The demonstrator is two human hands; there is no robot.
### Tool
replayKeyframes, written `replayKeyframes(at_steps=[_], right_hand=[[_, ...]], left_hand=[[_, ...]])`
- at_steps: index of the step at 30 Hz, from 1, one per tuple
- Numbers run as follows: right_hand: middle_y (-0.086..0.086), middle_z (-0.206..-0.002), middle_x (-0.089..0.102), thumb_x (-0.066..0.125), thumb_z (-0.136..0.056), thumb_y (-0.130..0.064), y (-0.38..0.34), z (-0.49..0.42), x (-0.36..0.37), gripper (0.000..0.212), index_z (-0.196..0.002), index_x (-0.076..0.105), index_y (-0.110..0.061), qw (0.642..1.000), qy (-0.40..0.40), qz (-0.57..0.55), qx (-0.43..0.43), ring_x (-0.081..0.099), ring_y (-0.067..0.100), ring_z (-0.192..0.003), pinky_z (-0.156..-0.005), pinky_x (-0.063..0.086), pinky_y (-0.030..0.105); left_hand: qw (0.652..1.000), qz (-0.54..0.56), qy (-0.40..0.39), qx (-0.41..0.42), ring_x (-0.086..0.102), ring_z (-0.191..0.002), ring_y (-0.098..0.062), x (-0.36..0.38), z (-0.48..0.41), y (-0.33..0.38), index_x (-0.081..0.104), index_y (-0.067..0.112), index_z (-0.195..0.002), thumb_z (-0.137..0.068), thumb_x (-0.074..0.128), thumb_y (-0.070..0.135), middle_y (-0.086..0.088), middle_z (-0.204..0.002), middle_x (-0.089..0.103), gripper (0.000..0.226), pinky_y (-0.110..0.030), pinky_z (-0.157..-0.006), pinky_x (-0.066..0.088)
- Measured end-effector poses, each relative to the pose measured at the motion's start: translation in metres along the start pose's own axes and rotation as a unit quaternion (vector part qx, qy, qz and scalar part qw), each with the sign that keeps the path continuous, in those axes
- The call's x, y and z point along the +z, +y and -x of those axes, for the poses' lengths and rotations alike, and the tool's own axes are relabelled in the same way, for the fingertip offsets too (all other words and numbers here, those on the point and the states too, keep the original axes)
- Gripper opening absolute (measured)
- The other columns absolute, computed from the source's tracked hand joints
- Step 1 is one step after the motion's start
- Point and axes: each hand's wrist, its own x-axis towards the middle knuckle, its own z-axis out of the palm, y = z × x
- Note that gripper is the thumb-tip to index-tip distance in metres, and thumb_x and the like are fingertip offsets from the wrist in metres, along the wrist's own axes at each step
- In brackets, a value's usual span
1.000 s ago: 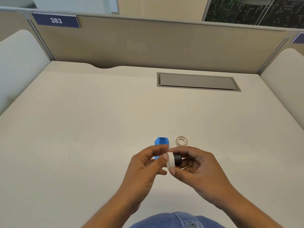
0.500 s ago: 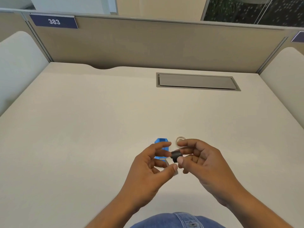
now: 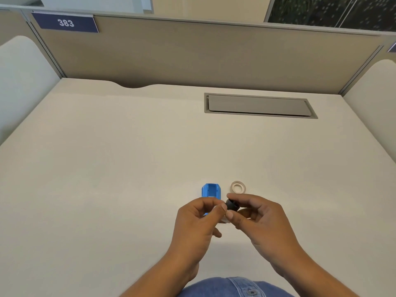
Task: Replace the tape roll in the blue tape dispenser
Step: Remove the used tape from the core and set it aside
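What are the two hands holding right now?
Left hand: fingers curled; whatever it pinches is mostly hidden, cannot tell.
Right hand: closed on the small black spool.

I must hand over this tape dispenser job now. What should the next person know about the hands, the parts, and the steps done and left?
Right hand: pinches the small black hub at its fingertips.
Left hand: thumb and forefinger meet the hub; a pale piece, probably the new roll, shows only as a sliver beneath.
Blue tape dispenser: on the desk just beyond the hands, open and empty.
Pale ring, probably the used core: flat on the desk, right of the dispenser.
Done: old roll out.
Left: likely seat the hub in the roll, then drop both into the dispenser.
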Motion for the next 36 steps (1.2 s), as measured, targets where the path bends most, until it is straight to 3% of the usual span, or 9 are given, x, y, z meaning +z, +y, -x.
replayKeyframes(at_steps=[4,8,12,15,19,22,26,30,36], right_hand=[[-0.015,-0.094,0.078,0.075,-0.083,-0.014,0.006,-0.008,-0.002,0.039,-0.099,0.072,-0.050,1.000,-0.001,0.023,-0.015,0.072,0.006,-0.085,-0.072,0.054,0.015],[-0.026,-0.103,0.073,0.063,-0.094,-0.016,0.007,-0.017,-0.001,0.043,-0.107,0.067,-0.056,0.996,-0.021,0.081,-0.025,0.068,0.003,-0.097,-0.080,0.053,0.018],[-0.033,-0.120,0.062,0.060,-0.095,-0.019,0.007,-0.026,-0.001,0.047,-0.122,0.056,-0.058,0.988,-0.067,0.128,-0.047,0.061,0.000,-0.108,-0.079,0.050,0.012],[-0.031,-0.121,0.061,0.068,-0.088,-0.009,0.014,-0.030,0.000,0.063,-0.132,0.051,-0.050,0.990,-0.065,0.121,-0.042,0.061,0.001,-0.109,-0.080,0.050,0.011],[-0.016,-0.096,0.074,0.076,-0.082,-0.005,0.021,-0.037,-0.002,0.043,-0.108,0.065,-0.038,0.998,0.016,0.056,-0.018,0.071,0.005,-0.090,-0.073,0.055,0.016],[-0.015,-0.080,0.076,0.080,-0.078,-0.013,0.023,-0.042,-0.007,0.024,-0.086,0.074,-0.034,0.997,0.001,0.077,-0.022,0.072,0.005,-0.075,-0.065,0.053,0.012],[-0.013,-0.077,0.076,0.082,-0.076,-0.015,0.034,-0.051,-0.021,0.016,-0.079,0.076,-0.029,0.995,0.025,0.098,0.004,0.070,0.004,-0.069,-0.059,0.050,0.009],[-0.013,-0.073,0.075,0.081,-0.078,-0.016,0.062,-0.066,-0.041,0.013,-0.080,0.076,-0.028,0.978,0.056,0.197,0.041,0.068,0.001,-0.070,-0.059,0.048,0.006],[-0.016,-0.078,0.071,0.077,-0.081,-0.013,0.102,-0.078,-0.068,0.018,-0.080,0.072,-0.030,0.943,0.067,0.318,0.075,0.066,0.001,-0.071,-0.064,0.048,0.016]], left_hand=[[0.998,0.037,-0.020,-0.045,0.074,-0.086,-0.021,0.000,-0.013,-0.001,0.076,0.021,-0.097,-0.079,0.078,0.018,-0.010,-0.098,0.076,0.019,-0.024,-0.064,0.055],[0.997,0.041,-0.045,-0.054,0.074,-0.089,-0.019,0.001,-0.023,0.000,0.076,0.028,-0.105,-0.078,0.078,0.025,-0.006,-0.100,0.077,0.027,-0.021,-0.064,0.055],[0.997,0.025,-0.045,-0.050,0.072,-0.092,-0.016,0.003,-0.033,0.000,0.075,0.036,-0.104,-0.086,0.072,0.025,0.000,-0.101,0.077,0.022,-0.020,-0.064,0.054],[0.998,0.021,-0.032,-0.053,0.071,-0.091,-0.017,0.003,-0.041,-0.002,0.076,0.034,-0.103,-0.088,0.068,0.025,0.000,-0.097,0.078,0.019,-0.021,-0.065,0.053],[0.997,0.051,-0.003,-0.058,0.072,-0.091,-0.025,0.004,-0.050,-0.005,0.077,0.027,-0.099,-0.086,0.070,0.022,-0.005,-0.099,0.077,0.016,-0.040,-0.081,0.057],[0.996,0.058,0.016,-0.065,0.070,-0.098,-0.028,0.001,-0.057,-0.007,0.077,0.024,-0.099,-0.084,0.071,0.022,-0.003,-0.099,0.078,0.017,-0.046,-0.092,0.054],[0.997,0.047,0.041,-0.050,0.070,-0.099,-0.023,-0.004,-0.065,-0.007,0.076,0.028,-0.101,-0.082,0.074,0.021,0.001,-0.098,0.078,0.020,-0.041,-0.087,0.056],[0.996,0.039,0.060,-0.047,0.071,-0.093,-0.015,-0.012,-0.069,-0.010,0.076,0.029,-0.101,-0.081,0.075,0.016,0.005,-0.096,0.077,0.024,-0.039,-0.089,0.055],[0.997,0.023,0.065,-0.030,0.072,-0.090,-0.014,-0.019,-0.069,-0.014,0.075,0.025,-0.100,-0.080,0.076,0.013,0.002,-0.094,0.077,0.024,-0.044,-0.090,0.055]])
